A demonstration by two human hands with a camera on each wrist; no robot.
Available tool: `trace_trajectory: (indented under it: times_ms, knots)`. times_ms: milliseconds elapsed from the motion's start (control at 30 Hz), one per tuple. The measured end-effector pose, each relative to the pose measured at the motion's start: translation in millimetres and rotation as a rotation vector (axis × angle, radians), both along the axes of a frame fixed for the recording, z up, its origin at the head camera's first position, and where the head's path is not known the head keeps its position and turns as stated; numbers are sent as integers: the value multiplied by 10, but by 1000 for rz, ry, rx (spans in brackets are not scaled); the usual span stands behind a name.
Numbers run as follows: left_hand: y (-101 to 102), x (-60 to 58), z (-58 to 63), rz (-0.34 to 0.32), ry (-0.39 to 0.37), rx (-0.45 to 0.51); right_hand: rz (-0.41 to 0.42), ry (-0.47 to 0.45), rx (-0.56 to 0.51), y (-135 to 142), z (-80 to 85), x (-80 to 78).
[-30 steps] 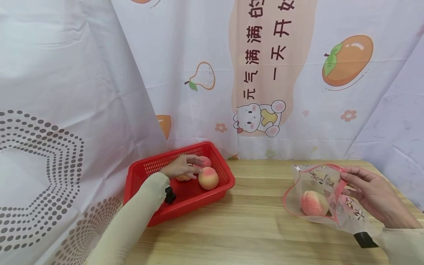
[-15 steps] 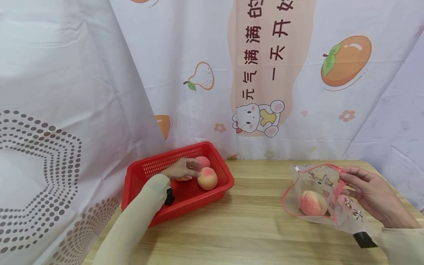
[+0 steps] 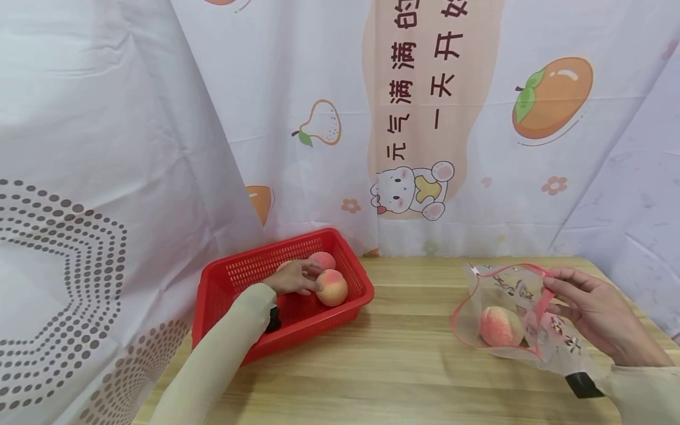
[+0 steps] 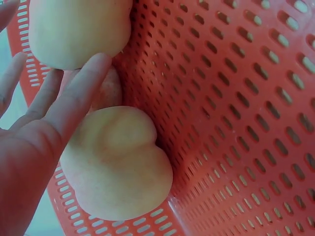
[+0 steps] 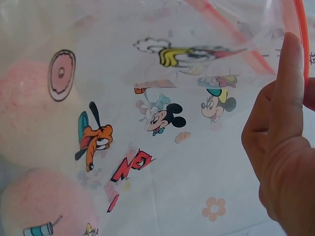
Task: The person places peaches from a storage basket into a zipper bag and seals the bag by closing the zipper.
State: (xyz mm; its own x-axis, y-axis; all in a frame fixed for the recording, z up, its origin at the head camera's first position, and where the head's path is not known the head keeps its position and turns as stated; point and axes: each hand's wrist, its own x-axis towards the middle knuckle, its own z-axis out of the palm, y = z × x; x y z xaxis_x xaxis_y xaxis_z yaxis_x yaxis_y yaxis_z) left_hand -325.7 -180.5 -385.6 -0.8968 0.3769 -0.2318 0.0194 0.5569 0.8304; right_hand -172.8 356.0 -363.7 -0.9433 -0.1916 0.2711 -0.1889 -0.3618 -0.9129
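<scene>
Pink-blushed peaches (image 3: 332, 288) are contained in a red basket (image 3: 319, 332), the left hand (image 3: 292, 278) spread beside them; a clear bag (image 3: 555, 326) is pinched by the right hand (image 3: 597, 311); two bagged peaches (image 5: 29, 113) are revealed only by the right wrist view.

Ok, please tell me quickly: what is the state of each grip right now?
Left grip: open, beside a peach; contact unclear.
Right grip: closed, holding the red-edged cartoon-print zip bag.

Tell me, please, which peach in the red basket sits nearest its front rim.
The foremost peach, right of the left hand; the pinker peach and the mostly hidden peach sit farther back.
</scene>
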Motion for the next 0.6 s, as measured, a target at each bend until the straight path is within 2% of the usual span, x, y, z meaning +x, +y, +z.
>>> trace_trajectory:
  times_ms: [200,600]
  knots:
    - [16,2,1,-5,-12,7,-4,-3,-1,-9,2,0]
    - [112,57,9,-102,-31,-52,-12,-16,12,-29,-13,0]
